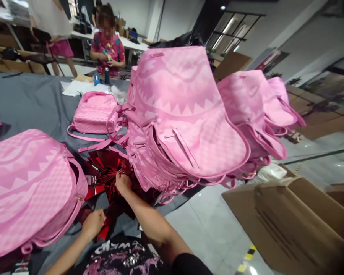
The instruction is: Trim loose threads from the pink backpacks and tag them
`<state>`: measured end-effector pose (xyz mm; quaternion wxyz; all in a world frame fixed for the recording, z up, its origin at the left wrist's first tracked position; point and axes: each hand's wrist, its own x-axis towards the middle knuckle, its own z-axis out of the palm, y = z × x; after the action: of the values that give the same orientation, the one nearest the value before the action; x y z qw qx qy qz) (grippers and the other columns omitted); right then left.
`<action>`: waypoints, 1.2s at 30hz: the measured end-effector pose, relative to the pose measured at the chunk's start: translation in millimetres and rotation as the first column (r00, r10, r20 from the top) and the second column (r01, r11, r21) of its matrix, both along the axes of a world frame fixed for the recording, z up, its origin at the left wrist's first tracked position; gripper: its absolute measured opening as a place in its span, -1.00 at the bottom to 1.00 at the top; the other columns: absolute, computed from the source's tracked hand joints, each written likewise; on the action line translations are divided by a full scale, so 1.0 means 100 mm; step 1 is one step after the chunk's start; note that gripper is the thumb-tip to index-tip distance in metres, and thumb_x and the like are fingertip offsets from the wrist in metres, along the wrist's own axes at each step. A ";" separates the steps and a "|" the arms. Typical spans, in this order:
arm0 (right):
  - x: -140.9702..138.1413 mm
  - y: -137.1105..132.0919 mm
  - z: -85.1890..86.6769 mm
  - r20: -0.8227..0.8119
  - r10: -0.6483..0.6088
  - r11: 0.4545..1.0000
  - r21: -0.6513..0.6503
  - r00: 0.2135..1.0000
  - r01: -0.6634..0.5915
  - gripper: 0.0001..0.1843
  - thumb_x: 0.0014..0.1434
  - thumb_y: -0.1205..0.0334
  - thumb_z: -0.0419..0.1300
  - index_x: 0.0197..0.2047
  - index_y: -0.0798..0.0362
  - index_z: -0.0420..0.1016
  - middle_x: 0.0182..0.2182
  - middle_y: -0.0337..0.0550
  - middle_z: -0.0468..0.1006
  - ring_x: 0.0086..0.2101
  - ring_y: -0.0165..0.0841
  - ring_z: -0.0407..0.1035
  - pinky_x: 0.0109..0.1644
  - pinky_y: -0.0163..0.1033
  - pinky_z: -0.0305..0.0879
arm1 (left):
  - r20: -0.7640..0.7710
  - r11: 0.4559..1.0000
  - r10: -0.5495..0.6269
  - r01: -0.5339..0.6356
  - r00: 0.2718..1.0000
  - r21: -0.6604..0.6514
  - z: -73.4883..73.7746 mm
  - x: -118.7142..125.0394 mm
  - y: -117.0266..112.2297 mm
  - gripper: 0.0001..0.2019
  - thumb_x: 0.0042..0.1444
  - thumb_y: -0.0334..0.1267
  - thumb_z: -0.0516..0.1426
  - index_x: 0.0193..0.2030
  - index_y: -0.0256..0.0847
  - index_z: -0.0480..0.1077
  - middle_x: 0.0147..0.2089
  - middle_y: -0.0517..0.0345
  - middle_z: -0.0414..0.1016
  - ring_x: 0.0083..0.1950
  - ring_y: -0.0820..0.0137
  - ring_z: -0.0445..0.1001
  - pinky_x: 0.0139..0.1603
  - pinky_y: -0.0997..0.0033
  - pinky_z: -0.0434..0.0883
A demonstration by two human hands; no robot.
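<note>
My right hand (123,184) pinches at the gathered end of a bundle of red strings (110,176). Dark red shiny tags (99,158) fan out around the strings on the grey cloth. Nearer to me, my left hand (94,222) is closed beside more red tags (103,232); what its fingers hold, if anything, is hidden. A pink checked backpack (37,183) with a jagged-tooth print lies just left of both hands. On the right, a tall stack of similar pink backpacks (186,114) rises close to my right hand.
A small pink backpack (96,112) sits beyond the tags, with loose straps. Further pink backpacks (243,95) are piled at right. An open cardboard box (286,225) stands on the floor at lower right. Across the table a person (109,49) handles something small.
</note>
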<state>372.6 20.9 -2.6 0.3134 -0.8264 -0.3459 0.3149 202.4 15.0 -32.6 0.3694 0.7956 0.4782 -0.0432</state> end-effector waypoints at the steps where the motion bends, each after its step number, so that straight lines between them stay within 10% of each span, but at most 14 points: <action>1: 0.01 -0.04 0.04 -0.003 0.022 1.000 0.013 1.000 -0.022 -0.61 0.31 0.10 0.03 -0.38 0.12 0.56 -0.47 -0.05 0.61 -0.33 -0.26 0.48 -0.27 -0.30 0.25 | 0.022 1.000 -0.005 0.005 1.000 0.013 0.02 -0.01 0.00 -0.83 0.14 -0.31 0.07 -0.48 -0.16 0.34 -0.52 0.23 0.48 -0.44 0.37 0.49 -0.39 0.49 0.23; 6: 0.03 -0.76 0.40 0.071 -0.050 0.940 0.341 0.996 0.023 -0.81 0.28 0.18 0.06 -0.22 0.00 0.50 -0.36 -0.23 0.59 -0.35 -0.38 0.44 -0.25 -0.33 0.28 | 0.253 0.976 -0.042 -0.015 0.966 0.218 0.37 0.08 0.10 -0.77 0.25 -0.08 0.03 -0.29 -0.12 0.42 -0.40 0.28 0.52 -0.36 0.39 0.49 -0.31 0.48 0.27; 9: 0.28 -1.43 0.68 0.252 -0.497 0.609 0.783 0.830 0.127 -0.79 0.31 0.21 0.03 -0.03 0.02 0.39 -0.27 -0.13 0.53 -0.29 -0.35 0.42 -0.17 -0.25 0.34 | 0.442 0.945 -0.223 0.082 0.869 0.316 0.67 0.28 0.03 -0.75 0.26 -0.03 0.06 -0.27 -0.11 0.45 -0.27 0.24 0.57 -0.24 0.39 0.51 -0.16 0.46 0.32; 10: 0.41 -1.61 0.77 0.321 -0.572 0.576 0.812 0.755 0.091 -0.76 0.30 0.24 0.05 0.03 0.03 0.34 -0.29 -0.13 0.51 -0.33 -0.35 0.40 -0.20 -0.23 0.34 | 0.491 0.928 -0.293 0.121 0.820 0.353 0.77 0.39 -0.03 -0.76 0.26 -0.05 0.07 -0.28 -0.12 0.46 -0.25 0.22 0.57 -0.21 0.39 0.51 -0.12 0.46 0.33; 16: 0.90 -1.99 1.14 0.623 -0.644 0.719 0.691 0.444 0.074 -0.83 0.29 0.25 0.10 -0.07 0.04 0.43 -0.33 -0.13 0.50 -0.35 -0.34 0.40 -0.25 -0.23 0.35 | 0.475 0.814 -0.530 0.263 0.702 0.518 1.20 1.15 -0.43 -0.83 0.27 -0.27 0.09 -0.26 -0.15 0.52 -0.31 0.18 0.55 -0.30 0.43 0.50 -0.24 0.49 0.33; 25: 0.88 -2.02 1.05 0.125 -0.551 0.587 0.760 0.825 0.277 -0.69 0.31 0.11 0.04 -0.01 0.07 0.48 -0.39 -0.13 0.59 -0.38 -0.31 0.51 -0.29 -0.22 0.42 | 0.317 0.717 -0.586 0.295 0.746 0.632 1.38 1.48 -0.46 -0.82 0.25 -0.26 0.12 -0.12 -0.13 0.55 -0.19 0.11 0.61 -0.23 0.34 0.56 -0.27 0.43 0.34; 31: 1.00 -2.11 1.05 0.207 -0.567 0.619 0.746 0.797 0.247 -0.78 0.22 0.08 0.18 -0.23 0.04 0.54 -0.42 -0.17 0.58 -0.45 -0.37 0.43 -0.34 -0.27 0.36 | 0.375 0.750 -0.632 0.416 0.678 0.513 1.59 1.68 -0.44 -0.83 0.23 -0.25 0.11 -0.19 -0.15 0.55 -0.21 0.11 0.60 -0.22 0.34 0.53 -0.23 0.43 0.32; 36: 0.91 -2.29 1.14 -0.009 -0.635 0.474 0.785 0.772 0.399 -0.78 0.22 0.07 0.17 -0.32 0.05 0.45 -0.52 -0.26 0.48 -0.52 -0.41 0.38 -0.42 -0.32 0.32 | 0.640 0.802 -0.516 0.583 0.569 0.129 1.74 1.88 -0.39 -0.83 0.18 -0.21 0.11 -0.24 -0.22 0.50 -0.43 0.23 0.49 -0.41 0.46 0.41 -0.35 0.52 0.29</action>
<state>463.5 -208.5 111.6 0.6523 -0.7212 -0.2150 -0.0901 390.9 -24.4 141.0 0.5167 0.8492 0.0461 0.0986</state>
